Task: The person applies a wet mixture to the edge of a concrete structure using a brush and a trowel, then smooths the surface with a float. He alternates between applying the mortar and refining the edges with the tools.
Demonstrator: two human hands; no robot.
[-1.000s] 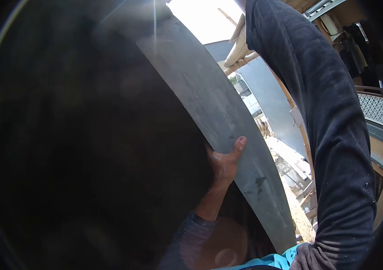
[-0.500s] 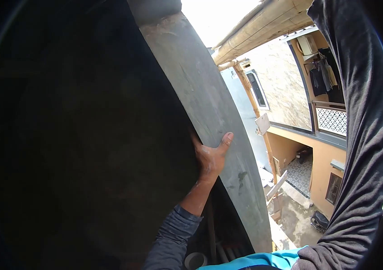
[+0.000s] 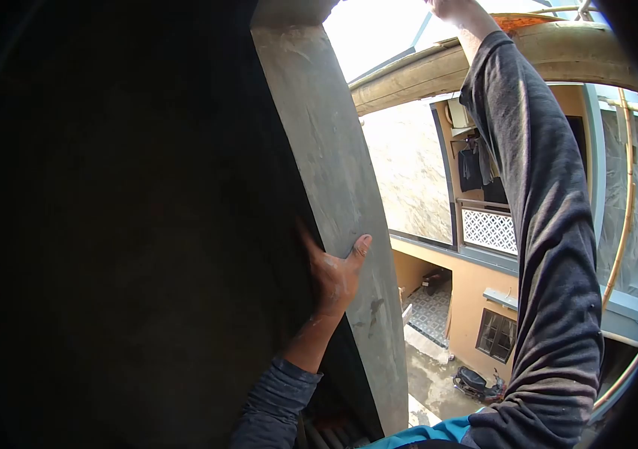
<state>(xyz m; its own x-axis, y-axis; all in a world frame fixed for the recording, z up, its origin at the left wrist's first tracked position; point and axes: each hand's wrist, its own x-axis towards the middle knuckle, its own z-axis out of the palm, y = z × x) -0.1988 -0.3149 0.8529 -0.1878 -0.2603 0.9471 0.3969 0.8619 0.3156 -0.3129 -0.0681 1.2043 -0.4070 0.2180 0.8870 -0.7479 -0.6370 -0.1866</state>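
My left hand [image 3: 336, 280] grips the inner edge of a grey plastered concrete column [image 3: 334, 150]. Its thumb rests on the column's face, while the fingers reach round into the dark side and are only partly visible. My right arm is stretched upward in a dark sleeve, and my right hand [image 3: 455, 10] is cut off by the top of the view. Glare washes over that hand, so its fingers and anything in them are hidden. Just below and beside it runs a thick bamboo pole [image 3: 566, 56].
Deep shadow fills the left side. Beyond the column there is a drop to a paved yard [image 3: 431, 370] with a parked motorbike [image 3: 476, 383]. Opposite stands an orange house with a white lattice balcony railing [image 3: 488, 230]. A thin bamboo pole [image 3: 623, 202] rises at the right.
The view has swung to the right, bringing more of the house and the bamboo into sight. My right hand has come into view at the top. My left hand keeps its place on the column.
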